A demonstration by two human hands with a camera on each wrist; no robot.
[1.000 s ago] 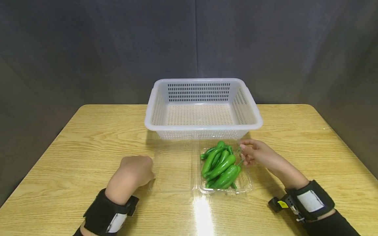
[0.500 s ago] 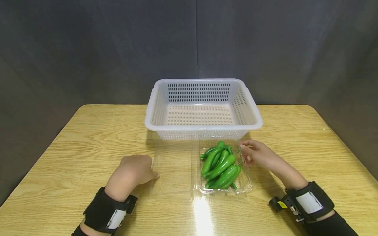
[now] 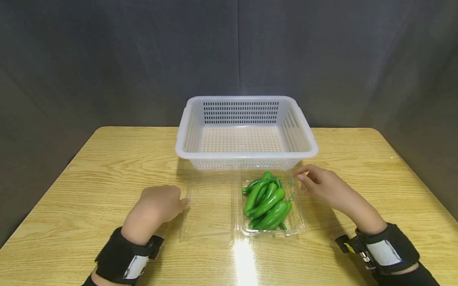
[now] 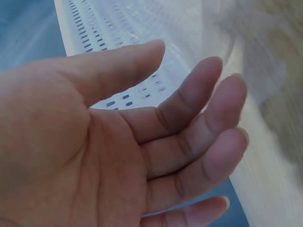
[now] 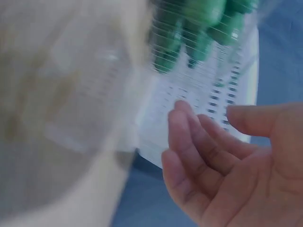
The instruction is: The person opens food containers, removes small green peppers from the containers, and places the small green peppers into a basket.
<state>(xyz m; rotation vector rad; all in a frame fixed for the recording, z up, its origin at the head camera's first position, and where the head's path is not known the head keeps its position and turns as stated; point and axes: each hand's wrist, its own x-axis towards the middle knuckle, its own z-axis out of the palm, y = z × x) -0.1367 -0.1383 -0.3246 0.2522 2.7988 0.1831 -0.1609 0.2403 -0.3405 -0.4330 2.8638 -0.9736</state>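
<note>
Left hand (image 3: pixel 157 206) and right hand (image 3: pixel 323 188) flank a clear box (image 3: pixel 297 223) of green peppers (image 3: pixel 268 203)

The left hand holds nothing, fingers softly bent, thumb apart; it is just beside the lid (image 3: pixel 210 206) on its right, and whether they touch cannot be told. The right hand is likewise empty, fingers curved, thumb apart. The green peppers lie heaped in the clear box, just left of the right hand, well apart from the left hand. Ahead of both hands, a white slotted basket (image 3: pixel 247 155) stands on the counter (image 3: pixel 125 163).
</note>
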